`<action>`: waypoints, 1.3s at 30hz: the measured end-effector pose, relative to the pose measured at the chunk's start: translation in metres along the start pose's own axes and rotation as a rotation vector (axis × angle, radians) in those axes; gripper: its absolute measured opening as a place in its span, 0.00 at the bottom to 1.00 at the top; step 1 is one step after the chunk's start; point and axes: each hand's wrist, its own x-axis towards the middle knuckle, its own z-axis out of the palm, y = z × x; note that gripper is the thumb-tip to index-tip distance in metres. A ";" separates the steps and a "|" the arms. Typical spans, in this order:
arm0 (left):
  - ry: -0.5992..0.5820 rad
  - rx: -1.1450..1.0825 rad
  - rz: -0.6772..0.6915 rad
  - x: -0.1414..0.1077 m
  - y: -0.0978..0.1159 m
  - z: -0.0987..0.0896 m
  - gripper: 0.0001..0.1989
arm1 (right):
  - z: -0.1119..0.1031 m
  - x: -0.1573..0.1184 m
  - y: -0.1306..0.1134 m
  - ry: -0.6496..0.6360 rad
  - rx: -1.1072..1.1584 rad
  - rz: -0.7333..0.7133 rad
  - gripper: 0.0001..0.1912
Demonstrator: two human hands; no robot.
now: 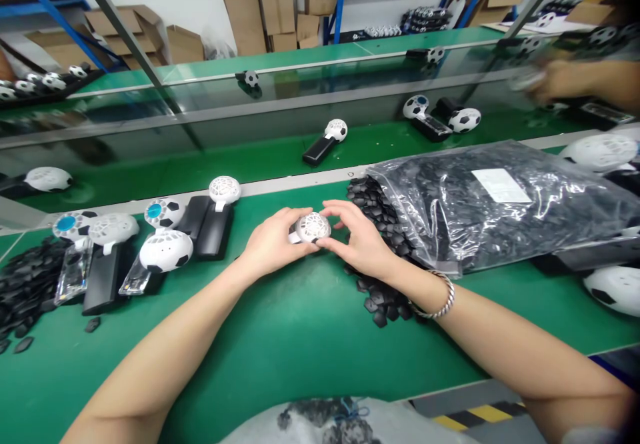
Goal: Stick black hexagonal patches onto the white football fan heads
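Observation:
A white football-shaped fan head with an open grille sits between my hands above the green table. My left hand is closed round its left side, thumb along the near edge. My right hand grips the right side with thumb and fingertips; whether a small piece is between them is hidden. To the right lies a pile of small black plastic pieces, spilling from a clear bag under my right forearm. Left of my hands are several fans with black handles, among them an upright-lying one.
A second heap of black pieces lies at the far left. Behind a pale metal rail, a green conveyor belt carries a football fan and others. Another person's blurred hand is at the upper right.

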 end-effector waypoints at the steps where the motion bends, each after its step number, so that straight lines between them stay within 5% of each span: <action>1: 0.005 -0.006 0.003 0.000 0.000 0.000 0.30 | 0.000 0.000 0.001 -0.025 0.036 0.031 0.21; 13: 0.036 -0.008 0.009 0.000 0.002 0.003 0.28 | -0.002 0.000 0.009 -0.108 0.240 0.128 0.20; 22: -0.007 0.236 0.182 0.007 0.003 0.001 0.31 | -0.036 0.001 0.000 -0.434 -0.353 0.138 0.05; 28: 0.072 0.348 0.294 0.009 -0.006 0.007 0.31 | -0.031 -0.001 -0.009 -0.520 -0.382 0.177 0.02; 32: 0.065 0.296 0.296 0.009 -0.013 0.009 0.31 | -0.037 0.000 -0.012 -0.492 -0.199 0.116 0.04; 36: 0.057 0.266 0.286 0.009 -0.012 0.009 0.31 | -0.039 -0.002 -0.014 -0.353 -0.135 -0.009 0.07; 39: 0.041 0.261 0.270 0.009 -0.009 0.008 0.32 | -0.036 -0.004 -0.014 -0.244 -0.090 0.033 0.07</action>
